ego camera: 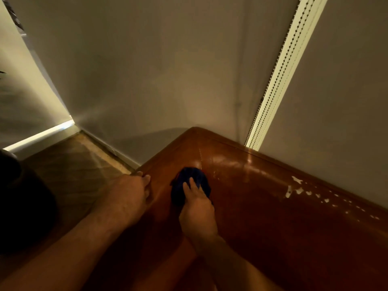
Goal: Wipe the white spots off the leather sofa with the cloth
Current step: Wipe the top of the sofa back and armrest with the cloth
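A brown leather sofa fills the lower right, its back running along the wall. My right hand presses a bunched dark blue cloth onto the leather near the sofa's left end. My left hand rests on the sofa's left edge, fingers curled over it. A trail of white spots runs along the backrest to the right of the cloth; a few faint ones lie just beside it.
A grey wall stands right behind the sofa. A roller blind with a bead chain hangs at the right. Wooden floor lies to the left. A dark shape sits at the left edge.
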Demonstrator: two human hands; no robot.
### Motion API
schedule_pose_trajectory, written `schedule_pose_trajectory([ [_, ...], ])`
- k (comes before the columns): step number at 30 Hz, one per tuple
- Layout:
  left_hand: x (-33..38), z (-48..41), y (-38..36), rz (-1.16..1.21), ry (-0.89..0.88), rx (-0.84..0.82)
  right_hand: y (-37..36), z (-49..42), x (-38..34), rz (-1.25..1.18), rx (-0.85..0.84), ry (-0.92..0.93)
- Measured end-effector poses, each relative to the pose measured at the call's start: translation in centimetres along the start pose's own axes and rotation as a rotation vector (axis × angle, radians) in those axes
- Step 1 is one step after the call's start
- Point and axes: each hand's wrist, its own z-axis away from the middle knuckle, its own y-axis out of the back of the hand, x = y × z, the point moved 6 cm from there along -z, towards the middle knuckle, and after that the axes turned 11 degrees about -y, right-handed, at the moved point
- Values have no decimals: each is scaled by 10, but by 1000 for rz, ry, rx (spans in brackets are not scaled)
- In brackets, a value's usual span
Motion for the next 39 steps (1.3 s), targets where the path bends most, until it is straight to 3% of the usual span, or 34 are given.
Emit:
schedule_pose_trajectory([
  [3, -2, 3, 2, 56, 103, 15, 24, 3, 7, 88, -21, 57],
  [8, -10, -37, -18, 139, 199, 26, 83, -4, -12, 233, 224, 258],
  [11, -7, -74, -33, 180, 154, 18, 89, -23, -14, 484, 202, 289],
  [14, 22, -47, 14, 160, 97, 120, 70, -35, 3, 619, 144, 246],
  [21, 23, -63, 13, 53, 99, 69, 58, -19, 57, 887, 96, 253],
  [23, 23, -60, 15, 34, 78, 77, 58, -11, 63, 897, 56, 167],
  [26, 23, -63, 17, 108, 75, 58, 65, -10, 44, 831, 21, 193],
  [31, 24, -77, 18, 256, 70, 34, 117, -42, -17, 530, 231, 272],
  [35, 27, -87, 14, 153, 59, -3, 94, -82, -37, 600, -11, 280],
  [39, 28, -91, 17, 75, 31, 16, 98, -103, -19, 553, 64, 170],
])
